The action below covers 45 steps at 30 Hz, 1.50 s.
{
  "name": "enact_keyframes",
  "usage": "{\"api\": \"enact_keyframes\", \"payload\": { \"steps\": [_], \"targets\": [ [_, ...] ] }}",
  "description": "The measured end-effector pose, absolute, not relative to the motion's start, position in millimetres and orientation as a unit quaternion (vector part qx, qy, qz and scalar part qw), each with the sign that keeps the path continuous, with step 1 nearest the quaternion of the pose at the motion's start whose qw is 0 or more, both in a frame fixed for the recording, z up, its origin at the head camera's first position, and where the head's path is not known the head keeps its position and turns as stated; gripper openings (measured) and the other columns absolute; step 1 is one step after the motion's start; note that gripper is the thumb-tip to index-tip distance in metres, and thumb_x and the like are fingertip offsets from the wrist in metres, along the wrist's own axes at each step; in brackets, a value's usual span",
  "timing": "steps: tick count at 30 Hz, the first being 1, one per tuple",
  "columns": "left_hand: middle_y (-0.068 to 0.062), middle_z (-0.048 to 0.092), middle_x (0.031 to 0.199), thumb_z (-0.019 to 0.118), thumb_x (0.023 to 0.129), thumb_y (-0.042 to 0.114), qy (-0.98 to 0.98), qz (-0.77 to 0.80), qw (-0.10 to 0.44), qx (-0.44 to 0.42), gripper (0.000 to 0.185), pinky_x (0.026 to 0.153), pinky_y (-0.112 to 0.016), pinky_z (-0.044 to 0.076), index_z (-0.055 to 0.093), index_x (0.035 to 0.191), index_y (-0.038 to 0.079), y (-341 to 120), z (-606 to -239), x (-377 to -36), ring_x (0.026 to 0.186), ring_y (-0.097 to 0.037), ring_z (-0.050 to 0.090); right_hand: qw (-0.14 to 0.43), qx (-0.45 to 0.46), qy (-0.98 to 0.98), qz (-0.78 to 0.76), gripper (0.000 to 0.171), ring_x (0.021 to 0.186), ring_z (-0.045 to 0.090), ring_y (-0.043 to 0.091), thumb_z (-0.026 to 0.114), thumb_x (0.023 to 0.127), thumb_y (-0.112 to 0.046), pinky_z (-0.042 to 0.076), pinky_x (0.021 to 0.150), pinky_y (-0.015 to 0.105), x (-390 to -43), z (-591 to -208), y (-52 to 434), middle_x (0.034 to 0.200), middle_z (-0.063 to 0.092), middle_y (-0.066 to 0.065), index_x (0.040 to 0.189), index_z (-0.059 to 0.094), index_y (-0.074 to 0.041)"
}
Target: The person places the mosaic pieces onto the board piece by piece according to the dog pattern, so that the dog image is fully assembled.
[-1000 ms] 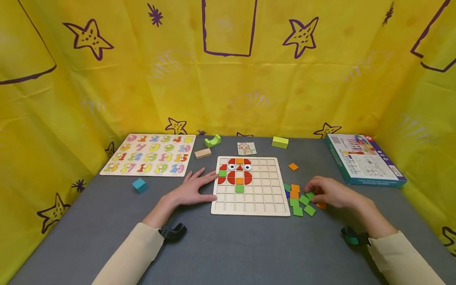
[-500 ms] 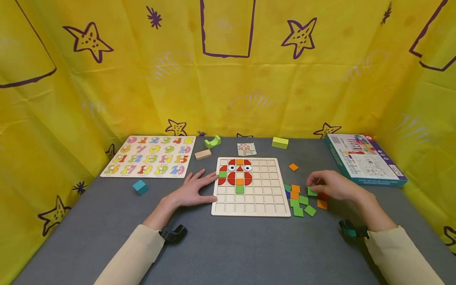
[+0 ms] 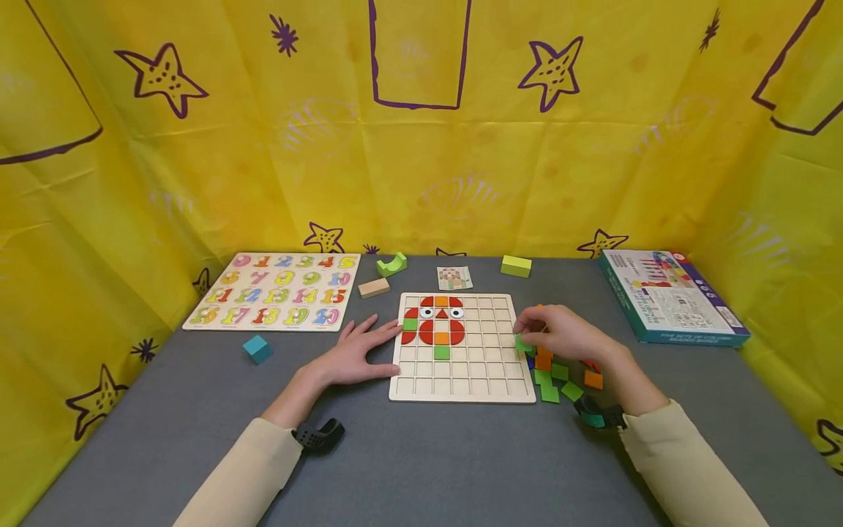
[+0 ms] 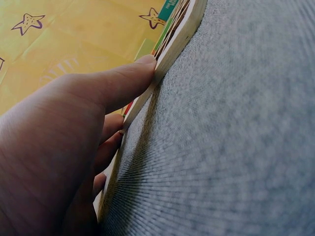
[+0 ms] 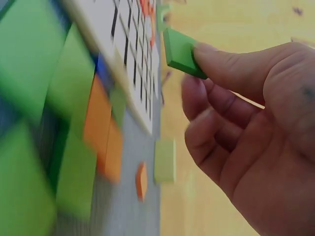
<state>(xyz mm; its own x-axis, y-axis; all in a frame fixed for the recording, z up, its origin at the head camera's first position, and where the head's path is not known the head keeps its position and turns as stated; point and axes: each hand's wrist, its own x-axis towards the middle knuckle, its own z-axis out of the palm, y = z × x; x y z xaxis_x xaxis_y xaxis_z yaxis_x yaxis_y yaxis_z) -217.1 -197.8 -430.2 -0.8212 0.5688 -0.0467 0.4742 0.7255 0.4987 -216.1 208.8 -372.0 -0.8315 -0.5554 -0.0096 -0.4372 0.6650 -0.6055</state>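
A green tile is pinched by the right hand; the grid board is steadied by the flat, open left hand. A loose pinch risks dropping it.

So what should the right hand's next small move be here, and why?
Probably carry the green tile further over the board and lower it into an empty cell: the right hand pinches it at the board's right edge, and the left hand steadies the board.

Your right hand hides some loose tiles; wrist-cam tiles are blurred; box print too small to read.
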Motion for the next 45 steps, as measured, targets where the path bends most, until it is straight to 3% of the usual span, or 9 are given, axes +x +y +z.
{"api": "enact_keyframes", "payload": {
  "steps": [12,21,35,45],
  "targets": [
    [0.002,0.029,0.164,0.064,0.091,0.061,0.925,0.236,0.097,0.282,0.084,0.115,-0.063,-0.004,0.037,0.158,0.019,-197.3,-430.9,-217.4,0.153,-0.036,0.006,0.129,-0.351,0.871,-0.317,0.008,0.081,0.059,0.014,0.069,0.096,-0.006,0.051,0.075,0.032,-217.6,-380.5,131.8,0.09,0.066,-0.006,0.102,0.072,-0.009],
    [0.001,0.03,0.163,0.064,0.091,0.061,0.924,0.24,0.095,0.282,0.083,0.115,-0.064,-0.003,0.038,0.158,0.019,-198.0,-431.8,-216.8,0.152,-0.037,0.007,0.115,-0.391,0.864,-0.294,0.007,0.079,0.056,0.009,0.07,0.095,-0.005,0.05,0.076,0.028,-217.3,-388.2,97.9,0.087,0.064,-0.007,0.099,0.072,-0.01],
    [0.0,0.03,0.163,0.064,0.091,0.06,0.927,0.235,0.102,0.276,0.083,0.115,-0.065,-0.004,0.038,0.158,0.02,-196.4,-428.9,-217.2,0.152,-0.037,0.007,0.136,-0.369,0.884,-0.252,0.007,0.08,0.057,0.012,0.072,0.094,-0.01,0.049,0.079,0.032,-214.9,-393.4,87.1,0.085,0.062,-0.01,0.098,0.072,-0.015],
    [0.0,0.03,0.163,0.064,0.091,0.061,0.925,0.24,0.103,0.277,0.083,0.115,-0.065,-0.004,0.038,0.158,0.019,-196.9,-428.7,-215.8,0.152,-0.038,0.007,0.11,-0.386,0.874,-0.273,0.012,0.083,0.058,0.012,0.072,0.093,-0.009,0.051,0.079,0.033,-213.2,-388.0,98.8,0.092,0.065,-0.007,0.105,0.073,-0.008]
  ]
}}
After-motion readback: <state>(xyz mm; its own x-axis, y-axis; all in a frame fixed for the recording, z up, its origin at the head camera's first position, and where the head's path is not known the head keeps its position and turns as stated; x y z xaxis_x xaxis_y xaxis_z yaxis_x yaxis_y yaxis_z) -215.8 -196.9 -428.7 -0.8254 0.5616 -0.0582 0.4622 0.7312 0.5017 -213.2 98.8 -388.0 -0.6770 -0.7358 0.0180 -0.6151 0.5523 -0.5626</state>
